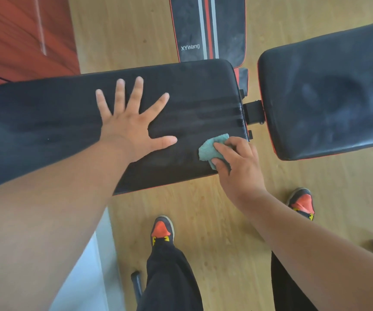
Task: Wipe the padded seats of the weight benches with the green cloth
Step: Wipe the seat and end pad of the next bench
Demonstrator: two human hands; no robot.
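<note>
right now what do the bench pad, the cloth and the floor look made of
Bench pad: black vinyl or faux leather, judging by its smooth dull sheen with streaky wipe marks and soft rounded edges. Cloth: green terry or microfibre, fuzzy nap, bunched in the right hand. Floor: light wood or wood-look laminate, with visible grain.

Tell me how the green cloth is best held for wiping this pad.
Grip the bunched upper part of the green cloth from above, as the right hand does: it lies crumpled on the long black pad near its right end, so fingers curled over the top press it flat.
</note>
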